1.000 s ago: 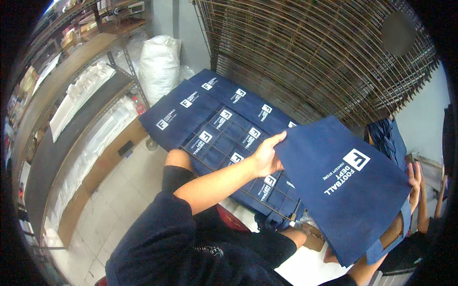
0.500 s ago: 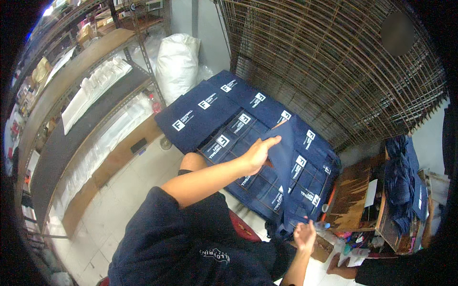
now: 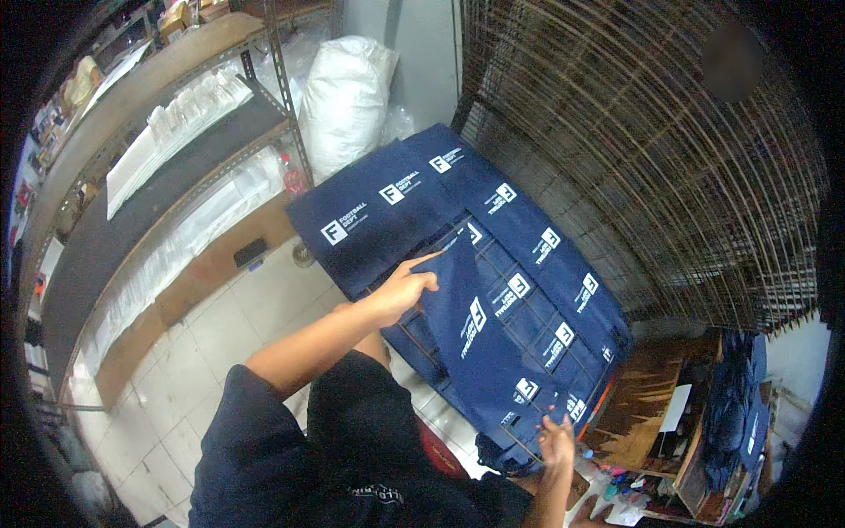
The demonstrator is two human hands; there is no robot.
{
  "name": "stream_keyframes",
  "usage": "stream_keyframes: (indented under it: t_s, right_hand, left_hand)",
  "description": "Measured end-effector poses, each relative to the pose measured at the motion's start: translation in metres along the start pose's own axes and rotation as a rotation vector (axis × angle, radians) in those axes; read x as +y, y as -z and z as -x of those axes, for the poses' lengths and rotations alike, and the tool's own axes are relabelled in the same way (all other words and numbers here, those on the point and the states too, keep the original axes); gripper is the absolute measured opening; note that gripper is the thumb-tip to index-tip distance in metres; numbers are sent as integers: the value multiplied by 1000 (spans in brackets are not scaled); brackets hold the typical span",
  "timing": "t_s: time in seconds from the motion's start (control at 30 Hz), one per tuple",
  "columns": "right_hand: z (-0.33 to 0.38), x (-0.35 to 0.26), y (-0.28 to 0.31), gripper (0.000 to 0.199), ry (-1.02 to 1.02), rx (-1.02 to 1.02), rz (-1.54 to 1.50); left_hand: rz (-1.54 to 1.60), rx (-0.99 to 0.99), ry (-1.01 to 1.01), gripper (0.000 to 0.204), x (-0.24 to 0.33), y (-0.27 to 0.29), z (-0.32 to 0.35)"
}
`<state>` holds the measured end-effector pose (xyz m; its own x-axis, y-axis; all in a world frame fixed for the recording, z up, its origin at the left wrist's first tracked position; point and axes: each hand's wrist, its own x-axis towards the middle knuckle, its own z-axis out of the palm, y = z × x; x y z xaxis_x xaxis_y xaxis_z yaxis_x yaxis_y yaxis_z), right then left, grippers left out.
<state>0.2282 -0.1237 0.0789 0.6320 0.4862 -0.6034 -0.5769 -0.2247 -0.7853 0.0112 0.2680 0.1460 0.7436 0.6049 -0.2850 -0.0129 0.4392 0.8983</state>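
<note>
Navy fabric bag (image 3: 471,343): topmost, flat on a wire rack of like bags (image 3: 528,264). Likely light, limp, non-slip; best taken at corners. Right hand (image 3: 557,440) rests open-fingered at near edge; left hand (image 3: 400,290) pinches far-left corner. Beyond: white sack (image 3: 345,101), stacked wire grids (image 3: 634,158).

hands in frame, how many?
2. Left hand lies on the top navy bag, at its upper corner; right hand is at the lower edge of the bag stack. No others show.
</note>
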Motion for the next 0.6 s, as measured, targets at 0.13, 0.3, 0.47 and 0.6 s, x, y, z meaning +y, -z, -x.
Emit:
stream_keyframes:
  t_s: [0.13,0.3,0.47,0.6]
  right_hand:
    - [-38,-48,-9,40,77,29,66]
    - [-79,-105,-56,22,174,133,252]
    - [-183,-101,-109,21,271,173,277]
    - [-234,-80,-141,32,204,236,341]
  left_hand:
    - [-33,-2,34,62,-8,25,-40]
    - [-58,89,-83,61,11,47,-82]
    - [-168,387,-117,49,-27,109,-162]
    - [-414,617,-126,47,-71,137,-218]
